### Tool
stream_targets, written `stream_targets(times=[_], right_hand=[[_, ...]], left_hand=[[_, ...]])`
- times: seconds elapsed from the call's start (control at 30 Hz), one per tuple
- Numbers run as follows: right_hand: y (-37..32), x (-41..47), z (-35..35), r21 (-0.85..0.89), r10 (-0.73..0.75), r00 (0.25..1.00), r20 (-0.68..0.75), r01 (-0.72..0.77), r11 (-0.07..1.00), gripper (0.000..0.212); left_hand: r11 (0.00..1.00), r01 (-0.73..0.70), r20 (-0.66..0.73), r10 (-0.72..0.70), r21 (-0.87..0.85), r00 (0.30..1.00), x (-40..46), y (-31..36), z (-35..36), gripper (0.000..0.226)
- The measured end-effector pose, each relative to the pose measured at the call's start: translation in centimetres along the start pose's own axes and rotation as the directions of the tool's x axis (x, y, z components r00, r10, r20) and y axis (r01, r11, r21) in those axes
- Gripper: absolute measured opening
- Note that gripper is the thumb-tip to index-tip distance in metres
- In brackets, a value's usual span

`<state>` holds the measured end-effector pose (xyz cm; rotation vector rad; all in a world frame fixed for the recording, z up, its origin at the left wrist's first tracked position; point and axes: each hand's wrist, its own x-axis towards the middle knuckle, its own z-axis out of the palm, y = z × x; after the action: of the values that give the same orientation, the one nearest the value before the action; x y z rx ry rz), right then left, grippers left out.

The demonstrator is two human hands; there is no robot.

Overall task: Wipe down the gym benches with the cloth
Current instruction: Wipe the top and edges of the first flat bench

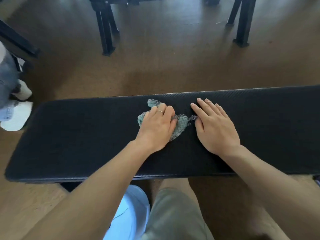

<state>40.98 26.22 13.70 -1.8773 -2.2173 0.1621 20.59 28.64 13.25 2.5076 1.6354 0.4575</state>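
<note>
Knees (pixel 173 213) meet the tabletop (pixel 86 144). Left hand (pixel 156 129), fingers curled, bunches the cloth (pixel 181 125) mid-pad for wiping; right hand (pixel 214 125) lies flat, fingers straight, likely bracing.

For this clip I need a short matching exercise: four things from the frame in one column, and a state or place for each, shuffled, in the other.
Column 1:
1. left hand
2. right hand
3. cloth
4. white shoes

Column 2:
A. bunched up on the bench pad
B. flat, fingers straight, on the pad
C. on the floor by the pad's left end
D. gripping the fabric

Pairs: 1-D, 2-B, 3-A, 4-C
</note>
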Motion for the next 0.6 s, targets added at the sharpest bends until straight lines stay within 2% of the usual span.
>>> stream_targets(times=[0.1, 0.2, 0.33, 0.47, 0.53, 0.6], right_hand=[[-0.1, 0.1, 0.4, 0.001, 0.020, 1.000, -0.017, -0.020, 1.000, 0.062], [0.0, 0.1, 0.6, -0.001, 0.018, 0.999, -0.029, -0.018, 1.000, 0.063], [0.2, -0.3, 0.4, 0.009, 0.011, 1.000, -0.022, -0.011, 1.000, 0.062], [0.3, -0.5, 0.5, 0.032, 0.010, 1.000, -0.028, -0.009, 0.999, 0.061], [0.4, -0.5, 0.4, 0.039, 0.008, 0.999, -0.035, -0.007, 0.999, 0.061], [0.5, -0.6, 0.4, 0.048, 0.003, 0.999, -0.037, -0.001, 0.999, 0.062]], left_hand=[[0.998, 0.055, 0.003, -0.055, -0.024, 0.998, 3.4, -2.1, 0.1, 0.019], [0.982, 0.186, 0.012, -0.186, -0.026, 0.983, 6.3, -3.3, 0.1, 0.021], [0.953, 0.304, 0.011, -0.304, -0.006, 0.953, 6.4, -2.1, -0.2, 0.022], [0.990, 0.142, -0.038, -0.142, 0.006, 0.989, -0.6, -1.3, -1.2, 0.018], [0.997, 0.079, 0.007, -0.079, 0.010, 0.997, -2.1, -2.6, -2.0, 0.018], [0.992, 0.120, 0.048, -0.122, 0.031, 0.991, -1.0, -4.4, -2.4, 0.018]])
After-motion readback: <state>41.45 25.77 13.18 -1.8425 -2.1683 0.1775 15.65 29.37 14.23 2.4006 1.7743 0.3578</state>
